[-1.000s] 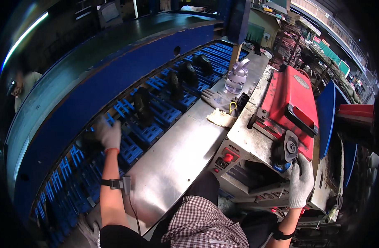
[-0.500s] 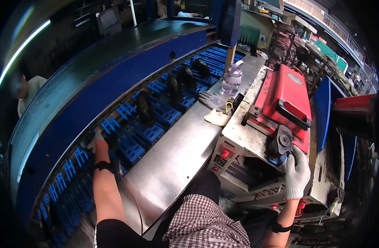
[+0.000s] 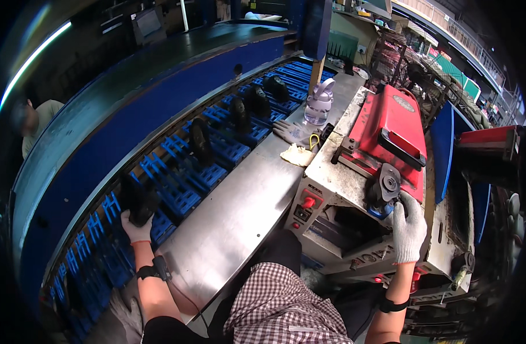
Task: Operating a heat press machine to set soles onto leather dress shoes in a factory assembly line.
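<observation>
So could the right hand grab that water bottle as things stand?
Probably not without a stretch: the right hand is by the dark part on the red machine, and the machine's top lies between it and the water bottle.

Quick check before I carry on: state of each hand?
Left hand: closed on a dark piece.
Right hand: at the dark rounded part by the red cover; whether it grips cannot be told.

Rack [image 3: 182,198] left, machine [image 3: 355,178] right, bench [image 3: 228,209] between
bottle [image 3: 319,108]'s toward the bench's far end, glove [image 3: 291,132] just in front
</observation>
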Tool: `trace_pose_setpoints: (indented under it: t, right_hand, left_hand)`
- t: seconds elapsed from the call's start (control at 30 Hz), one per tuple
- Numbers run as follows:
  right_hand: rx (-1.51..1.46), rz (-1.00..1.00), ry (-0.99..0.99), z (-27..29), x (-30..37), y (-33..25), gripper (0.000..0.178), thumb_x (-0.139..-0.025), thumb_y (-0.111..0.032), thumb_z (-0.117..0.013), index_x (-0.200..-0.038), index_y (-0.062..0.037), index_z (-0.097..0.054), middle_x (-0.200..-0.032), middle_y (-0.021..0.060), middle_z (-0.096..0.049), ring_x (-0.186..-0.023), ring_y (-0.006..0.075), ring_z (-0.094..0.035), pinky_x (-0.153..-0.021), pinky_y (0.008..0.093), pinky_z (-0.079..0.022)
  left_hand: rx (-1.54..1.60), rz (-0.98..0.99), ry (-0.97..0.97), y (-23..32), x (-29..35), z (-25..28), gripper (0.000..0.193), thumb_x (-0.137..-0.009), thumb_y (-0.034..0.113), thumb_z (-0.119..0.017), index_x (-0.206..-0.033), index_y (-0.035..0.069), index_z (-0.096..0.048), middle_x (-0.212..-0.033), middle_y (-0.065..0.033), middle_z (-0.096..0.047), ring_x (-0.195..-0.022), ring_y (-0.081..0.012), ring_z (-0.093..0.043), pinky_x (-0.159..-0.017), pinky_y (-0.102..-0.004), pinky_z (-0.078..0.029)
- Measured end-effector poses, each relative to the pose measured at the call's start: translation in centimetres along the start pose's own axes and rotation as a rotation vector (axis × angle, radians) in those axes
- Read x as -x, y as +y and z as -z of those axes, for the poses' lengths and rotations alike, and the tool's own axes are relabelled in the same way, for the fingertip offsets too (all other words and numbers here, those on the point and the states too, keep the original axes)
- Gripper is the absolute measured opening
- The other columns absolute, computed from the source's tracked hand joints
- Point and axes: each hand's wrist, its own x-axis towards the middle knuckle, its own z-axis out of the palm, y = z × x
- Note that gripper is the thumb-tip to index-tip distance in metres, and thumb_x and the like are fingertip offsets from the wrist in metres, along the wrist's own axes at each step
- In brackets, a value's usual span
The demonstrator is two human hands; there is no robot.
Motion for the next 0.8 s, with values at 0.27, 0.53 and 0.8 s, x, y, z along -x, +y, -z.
trace_pose_setpoints:
  t: [0.27, 0.53, 0.8]
  right_hand:
    - [-0.075, 0.065, -0.001, -0.3, 0.1, 0.3, 0.033, -0.093, -0.009, -0.070, -0.125, -0.0051, -0.071, -0.117, 0.0160, -0.072, -0.112, 0.0306, -0.070, -0.099, 0.0384, -0.052]
    - [-0.475, 0.585, -0.212, -0.8, 6.4, -6.1, 0.059, -0.080, -0.014, -0.075, -0.136, -0.0031, -0.060, -0.137, 0.0233, -0.058, -0.130, 0.0425, -0.055, -0.112, 0.0525, -0.044]
    - [-1.278, -0.153, -0.533, 1.4, 10.6, -2.3, 0.117, -0.087, -0.050, -0.083, -0.166, 0.0029, -0.016, -0.172, 0.0176, -0.022, -0.161, 0.0271, -0.018, -0.130, 0.0413, -0.012]
  left_hand:
    - [-0.074, 0.286, -0.483, -6.4, 8.9, -7.1, 0.077, -0.081, 0.037, -0.062, -0.149, 0.001, -0.053, -0.144, -0.0248, -0.060, -0.130, -0.0440, -0.060, -0.113, -0.0545, -0.048]
    - [-0.080, 0.723, -0.674, -14.2, 23.2, -19.5, 0.094, -0.077, 0.028, -0.069, -0.161, 0.002, -0.034, -0.160, -0.0219, -0.044, -0.146, -0.0397, -0.046, -0.125, -0.0516, -0.035]
    - [-0.382, 0.525, -1.109, -21.5, 34.8, -31.9, 0.107, -0.070, 0.014, -0.069, -0.166, 0.001, -0.021, -0.158, -0.0167, -0.047, -0.142, -0.0293, -0.052, -0.121, -0.0430, -0.041]
